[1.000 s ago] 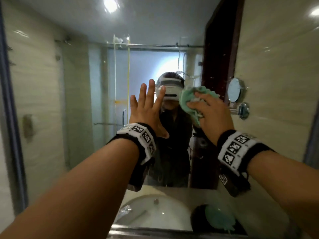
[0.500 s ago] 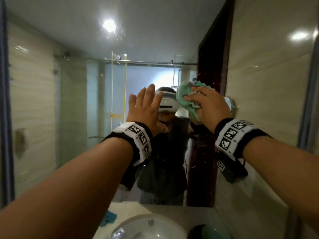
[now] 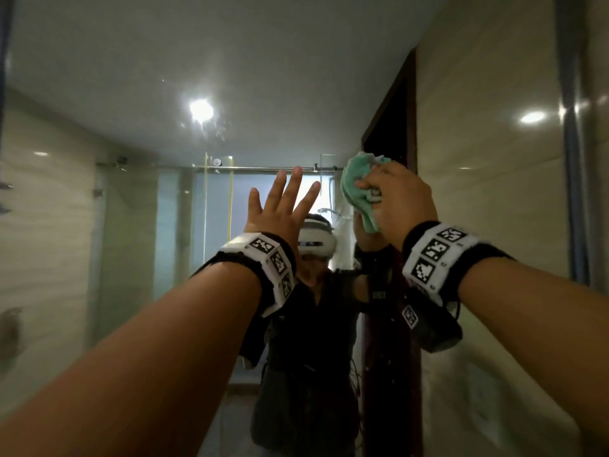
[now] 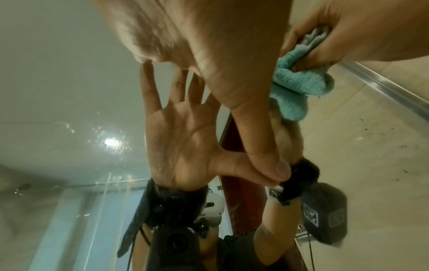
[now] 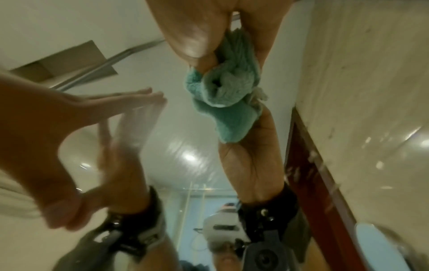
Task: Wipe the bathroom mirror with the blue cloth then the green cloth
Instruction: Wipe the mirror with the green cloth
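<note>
The bathroom mirror (image 3: 131, 225) fills the head view and reflects the room and me. My right hand (image 3: 395, 196) grips the bunched green cloth (image 3: 357, 186) and presses it on the glass, high and right of centre. The right wrist view shows the green cloth (image 5: 228, 95) crumpled between the fingers and the mirror. It also shows in the left wrist view as the green cloth (image 4: 299, 80). My left hand (image 3: 283, 209) lies flat on the mirror with fingers spread, left of the cloth, holding nothing. The blue cloth is out of view.
The mirror's metal frame edge (image 4: 383, 88) runs along the right, with tiled wall (image 3: 593, 94) beyond it. Water spots (image 3: 211, 127) speckle the upper glass around a reflected ceiling light. The sink and counter lie below the head view.
My right hand has carried the green cloth up the glass. The left hand has also slid upward, staying flat. The head view has tilted up, so the sink has dropped out of sight.
</note>
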{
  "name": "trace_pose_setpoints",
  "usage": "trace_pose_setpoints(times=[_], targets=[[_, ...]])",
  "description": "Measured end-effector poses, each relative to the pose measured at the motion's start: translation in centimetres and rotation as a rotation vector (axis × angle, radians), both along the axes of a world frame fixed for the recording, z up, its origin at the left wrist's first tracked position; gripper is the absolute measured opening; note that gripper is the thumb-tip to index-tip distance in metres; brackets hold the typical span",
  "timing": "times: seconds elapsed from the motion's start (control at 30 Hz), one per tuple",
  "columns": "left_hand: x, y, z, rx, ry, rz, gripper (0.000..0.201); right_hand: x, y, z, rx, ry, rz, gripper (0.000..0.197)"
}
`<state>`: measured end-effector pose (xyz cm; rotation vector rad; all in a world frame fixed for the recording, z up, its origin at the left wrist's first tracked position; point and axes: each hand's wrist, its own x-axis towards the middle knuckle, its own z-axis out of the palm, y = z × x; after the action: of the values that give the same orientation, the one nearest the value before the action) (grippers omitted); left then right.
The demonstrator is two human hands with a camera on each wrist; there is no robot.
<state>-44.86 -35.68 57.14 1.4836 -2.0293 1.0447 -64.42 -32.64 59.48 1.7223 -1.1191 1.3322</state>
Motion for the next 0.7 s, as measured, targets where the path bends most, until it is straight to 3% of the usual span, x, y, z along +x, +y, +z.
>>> trace_pose_setpoints(times=[0.07, 0.2, 0.3, 0.5, 0.6, 0.7], targets=[[0.0, 0.1, 0.0, 0.006, 0.011, -0.015, 0.155, 1.2, 0.1, -0.7, 0.010, -0.016, -0.025, 0.036], [0.0, 0.5, 0.0, 0.013, 0.002, -0.005, 0.154, 3.4, 1.0, -4.5, 0.063, 0.212, -0.030, 0.037], [-0.3, 0.8, 0.0, 0.029, 0.006, 0.022, 0.153, 2.8, 1.5, -4.2, 0.185, 0.302, -0.055, 0.038], [-0.5, 0.9, 0.1, 0.041, 0.031, 0.020, 0.150, 0.4, 0.8, 2.2, 0.023, 0.048, -0.029, 0.037], [-0.4, 0.7, 0.1, 0.040, 0.044, 0.020, 0.144, 1.8, 0.7, 1.7, 0.029, 0.013, -0.054, 0.037], [-0.2, 0.9, 0.4, 0.017, 0.021, 0.011, 0.141, 3.3, 1.2, -0.8, 0.115, 0.150, -0.162, 0.041]])
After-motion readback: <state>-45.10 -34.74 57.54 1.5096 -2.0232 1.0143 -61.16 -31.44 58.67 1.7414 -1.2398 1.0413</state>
